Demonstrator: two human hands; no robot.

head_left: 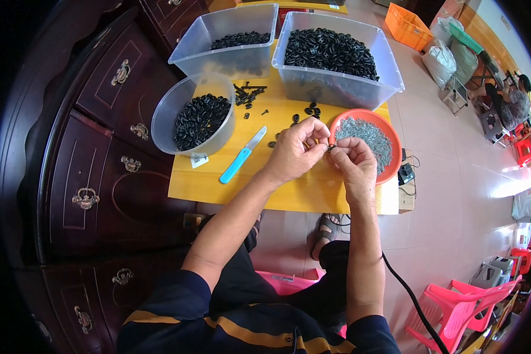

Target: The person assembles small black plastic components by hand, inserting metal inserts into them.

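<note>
Over the yellow table [218,192], my left hand [298,147] and my right hand [355,162] meet fingertip to fingertip. Both are closed in a pinch on a small black part [331,148], mostly covered by the fingers. Just behind my right hand stands a round orange bowl [395,133] full of small silvery screws [369,135]. Several loose black pieces [310,111] lie beyond my left hand. To its left rests a knife [240,160] with a blue handle and its blade out.
A round clear tub [162,127] and two clear bins, left [218,61] and right [336,82], hold black parts. Black bolt-like pieces [248,91] lie between them. A dark drawer cabinet [94,147] flanks the left side. Pink chairs [454,312] and a seated person [513,106] are at right.
</note>
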